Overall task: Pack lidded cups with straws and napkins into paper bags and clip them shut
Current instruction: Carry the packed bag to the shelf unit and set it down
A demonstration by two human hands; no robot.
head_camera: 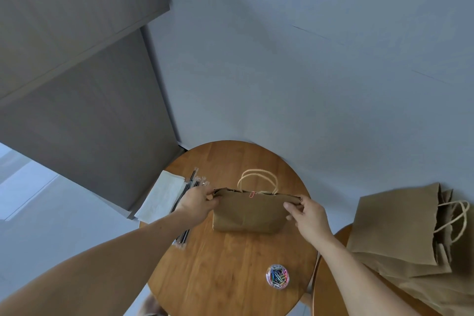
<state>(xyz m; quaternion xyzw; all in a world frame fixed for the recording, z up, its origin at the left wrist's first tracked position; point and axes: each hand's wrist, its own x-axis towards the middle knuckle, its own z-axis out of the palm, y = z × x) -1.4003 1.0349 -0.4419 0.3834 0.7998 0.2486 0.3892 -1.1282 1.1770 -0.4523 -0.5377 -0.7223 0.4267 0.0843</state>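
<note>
A brown paper bag (247, 213) stands upright in the middle of the round wooden table (225, 264), its top pressed flat and its handles (257, 181) sticking up behind. A pink paper clip (252, 194) sits on the top edge near the middle. My left hand (198, 199) pinches the bag's top left corner. My right hand (306, 211) pinches the top right corner. What is inside the bag is hidden.
White napkins (161, 197) and wrapped black straws (186, 202) lie at the table's left edge. A clear tub of coloured paper clips (277, 276) stands near the front right. A pile of flat paper bags (400, 233) lies on a second table at the right.
</note>
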